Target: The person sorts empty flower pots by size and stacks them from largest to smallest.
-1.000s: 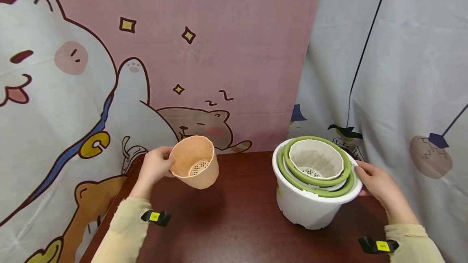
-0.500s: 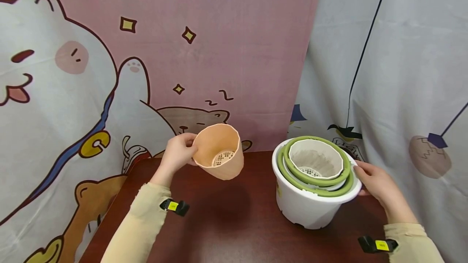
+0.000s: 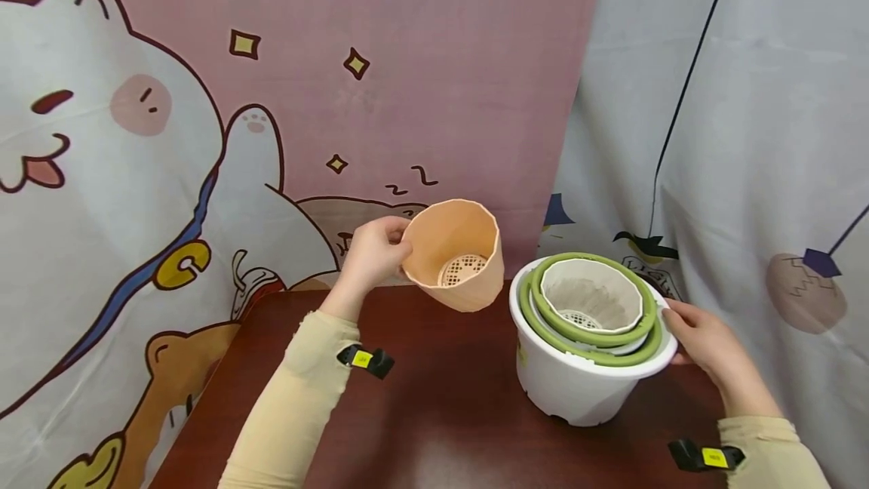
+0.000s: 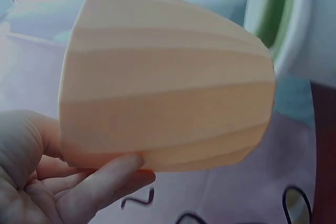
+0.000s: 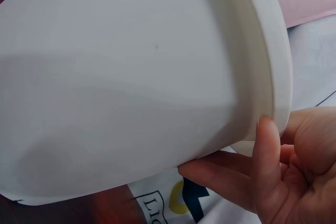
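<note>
My left hand [image 3: 370, 259] pinches the rim of a peach plastic flowerpot [image 3: 456, 247], tilted in the air with its mouth toward me. A grid of drainage holes shows in its bottom. In the left wrist view, the pot's faceted side [image 4: 168, 82] fills the middle. To its right, a large white flowerpot [image 3: 573, 391] stands on the table. Nested in it are green-rimmed pots [image 3: 614, 359], with a small whitish faceted pot [image 3: 614, 296] innermost. My right hand [image 3: 702, 345] grips the large pot's right rim. In the right wrist view, fingers [image 5: 268, 166] touch the rim's outside.
Beneath the pots lies a dark reddish-brown table [image 3: 414, 391], its left edge running toward me. A pink cartoon curtain [image 3: 462, 96] hangs behind, and a pale grey curtain [image 3: 760, 142] hangs behind and to the right of the pot stack.
My left hand has carried the peach flowerpot rightward and higher in view, closer to the nested pots. The right hand stays on the large white pot's rim; the stack stands in place.
</note>
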`<state>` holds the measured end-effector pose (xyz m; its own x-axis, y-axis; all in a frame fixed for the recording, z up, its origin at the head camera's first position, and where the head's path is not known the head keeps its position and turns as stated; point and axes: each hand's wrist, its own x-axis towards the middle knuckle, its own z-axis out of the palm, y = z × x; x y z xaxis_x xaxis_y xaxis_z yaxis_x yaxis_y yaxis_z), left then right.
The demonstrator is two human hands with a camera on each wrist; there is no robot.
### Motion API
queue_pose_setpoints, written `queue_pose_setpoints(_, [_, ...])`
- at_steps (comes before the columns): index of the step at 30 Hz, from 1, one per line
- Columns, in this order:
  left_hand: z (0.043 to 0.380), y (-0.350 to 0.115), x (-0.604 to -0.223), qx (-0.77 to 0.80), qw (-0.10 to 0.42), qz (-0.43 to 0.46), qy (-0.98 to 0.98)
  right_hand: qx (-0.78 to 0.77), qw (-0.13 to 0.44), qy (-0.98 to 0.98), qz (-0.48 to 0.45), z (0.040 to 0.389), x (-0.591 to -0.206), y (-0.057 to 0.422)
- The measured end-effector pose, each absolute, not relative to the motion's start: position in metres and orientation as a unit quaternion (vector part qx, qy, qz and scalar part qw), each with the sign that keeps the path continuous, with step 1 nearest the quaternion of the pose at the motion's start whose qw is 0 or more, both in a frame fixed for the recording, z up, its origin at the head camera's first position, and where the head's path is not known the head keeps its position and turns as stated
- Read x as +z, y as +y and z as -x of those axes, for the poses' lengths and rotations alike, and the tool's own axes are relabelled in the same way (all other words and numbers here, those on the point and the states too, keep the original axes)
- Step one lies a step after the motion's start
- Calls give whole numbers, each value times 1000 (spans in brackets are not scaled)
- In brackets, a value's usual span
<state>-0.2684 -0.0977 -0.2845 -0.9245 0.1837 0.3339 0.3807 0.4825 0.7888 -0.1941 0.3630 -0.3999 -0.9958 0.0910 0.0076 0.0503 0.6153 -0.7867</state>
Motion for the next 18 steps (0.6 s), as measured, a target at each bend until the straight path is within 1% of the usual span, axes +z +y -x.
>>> queue_pose_setpoints(9, [271,-56,-263,-518,100,197,-827,444,28,-895,38,193,-402,363])
queue_pose_setpoints(18, [265,-15,-250,-546,75,212,-807,444,23,-895,43,194,-399,364])
